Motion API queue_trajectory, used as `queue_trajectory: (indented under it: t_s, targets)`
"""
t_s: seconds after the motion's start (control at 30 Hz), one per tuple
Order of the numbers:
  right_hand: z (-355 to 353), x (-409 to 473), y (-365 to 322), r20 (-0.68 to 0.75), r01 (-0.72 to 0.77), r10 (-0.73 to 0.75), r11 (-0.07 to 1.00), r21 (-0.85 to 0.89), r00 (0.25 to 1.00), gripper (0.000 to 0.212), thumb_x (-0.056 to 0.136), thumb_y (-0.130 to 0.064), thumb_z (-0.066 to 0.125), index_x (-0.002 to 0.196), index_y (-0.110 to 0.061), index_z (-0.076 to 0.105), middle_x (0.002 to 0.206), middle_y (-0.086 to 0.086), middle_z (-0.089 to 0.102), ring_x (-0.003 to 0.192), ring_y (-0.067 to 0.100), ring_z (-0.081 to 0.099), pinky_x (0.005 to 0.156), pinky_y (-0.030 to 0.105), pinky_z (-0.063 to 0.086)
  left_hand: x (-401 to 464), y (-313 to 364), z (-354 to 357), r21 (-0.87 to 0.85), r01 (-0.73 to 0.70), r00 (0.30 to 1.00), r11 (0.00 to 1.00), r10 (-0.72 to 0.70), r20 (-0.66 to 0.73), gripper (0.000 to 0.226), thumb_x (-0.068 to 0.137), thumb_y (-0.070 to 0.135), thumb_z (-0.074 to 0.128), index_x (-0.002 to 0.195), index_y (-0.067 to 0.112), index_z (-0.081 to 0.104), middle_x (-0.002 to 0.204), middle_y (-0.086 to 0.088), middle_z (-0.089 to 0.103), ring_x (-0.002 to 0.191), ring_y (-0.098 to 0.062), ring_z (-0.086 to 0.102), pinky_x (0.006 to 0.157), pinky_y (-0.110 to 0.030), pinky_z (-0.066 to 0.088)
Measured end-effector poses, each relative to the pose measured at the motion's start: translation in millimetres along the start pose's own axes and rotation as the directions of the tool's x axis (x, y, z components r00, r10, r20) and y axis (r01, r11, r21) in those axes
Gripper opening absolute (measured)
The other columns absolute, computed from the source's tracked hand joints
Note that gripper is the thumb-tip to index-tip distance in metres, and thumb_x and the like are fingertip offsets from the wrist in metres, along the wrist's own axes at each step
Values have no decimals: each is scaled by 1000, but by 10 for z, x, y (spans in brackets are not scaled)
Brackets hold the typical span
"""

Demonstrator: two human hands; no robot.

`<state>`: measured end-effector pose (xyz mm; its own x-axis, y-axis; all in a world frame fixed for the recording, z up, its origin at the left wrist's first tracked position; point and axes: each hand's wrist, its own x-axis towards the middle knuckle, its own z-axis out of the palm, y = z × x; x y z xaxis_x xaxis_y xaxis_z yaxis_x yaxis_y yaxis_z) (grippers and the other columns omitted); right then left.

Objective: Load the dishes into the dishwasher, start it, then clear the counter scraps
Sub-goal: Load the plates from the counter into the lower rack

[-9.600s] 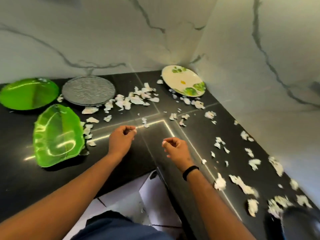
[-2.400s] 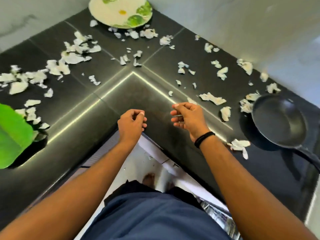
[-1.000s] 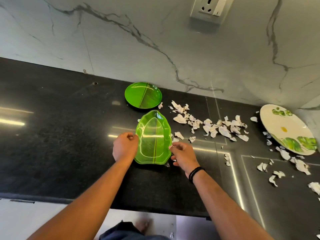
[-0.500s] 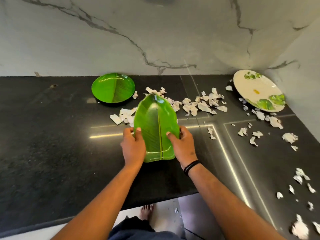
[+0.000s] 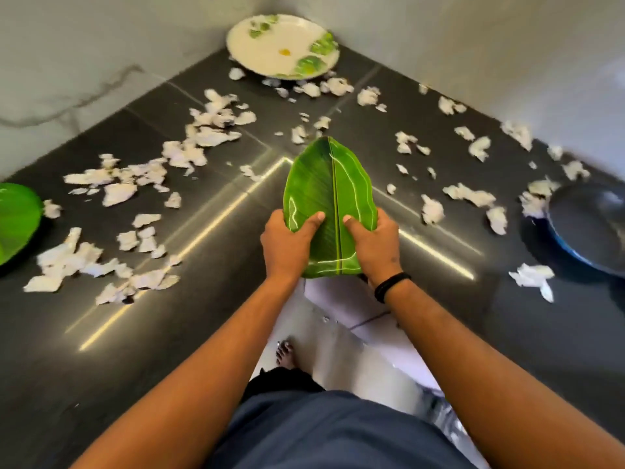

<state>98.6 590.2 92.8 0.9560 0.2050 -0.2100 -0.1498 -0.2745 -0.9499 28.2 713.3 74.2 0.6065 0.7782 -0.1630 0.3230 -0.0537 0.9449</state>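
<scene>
— Holding what? Where?
— Leaf-shaped green plate [image 5: 329,198]; left hand [image 5: 287,247] and right hand [image 5: 373,247] gripped its near end, thumbs on top; above counter [image 5: 209,319] corner; white scraps [image 5: 142,177] scattered around.

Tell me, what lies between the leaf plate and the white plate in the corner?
In the head view, white scraps lie on the black counter between the leaf plate and the white plate.

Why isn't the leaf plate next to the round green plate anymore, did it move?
Yes. Both hands carried the leaf plate rightward from the round green plate to the counter's inner corner.
</scene>
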Motion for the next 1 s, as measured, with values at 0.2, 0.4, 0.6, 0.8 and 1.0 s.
queue_trajectory:
  t_s: [0.2,0.4,0.6,0.8,1.0]
  targets:
    - [-1148,-341,527,-319,-51,94,989,142,943,8,81,-19,72,79,-22,65,83,5,71,78,25,68,78,53,56,-787,145,888,105,-149,951,983,113,288,26,87,30,78,96,15,59,81,13,61,76,-9,61,63,-18,43]
    - [-2109,-995,1202,-614,-84,297,933,351,731,10,74,-27,70,75,-18,66,73,1,69,67,16,60,71,49,56,-1797,101,1677,151,-279,812,948,149,564,27,90,28,74,110,13,63,92,5,68,86,-16,64,72,-26,46]
    - [-2931,-1730,1696,-771,-103,396,910,401,498,16,83,-15,71,70,-18,62,63,-9,59,57,5,52,61,30,48,-2809,15,2202,131,-407,629,904,173,758,28,91,26,74,112,12,63,84,13,63,79,-10,60,61,-5,40]
    - [-3484,-2484,2074,-826,27,460,869,494,326,7,83,-18,69,82,-12,66,72,2,64,64,13,56,61,33,50,-3696,30,2566,56,-486,389,872,159,907,21,91,24,74,102,13,60,83,10,67,74,-4,63,66,-15,49]
    - [-3803,-3120,2484,-896,109,443,889,444,35,24,98,-19,57,122,-21,55,67,-7,52,53,3,47,55,23,40,-4252,42,2941,-34,-605,72,795,97,993,15,87,24,75,98,18,68,86,5,70,76,-10,65,66,-23,51]
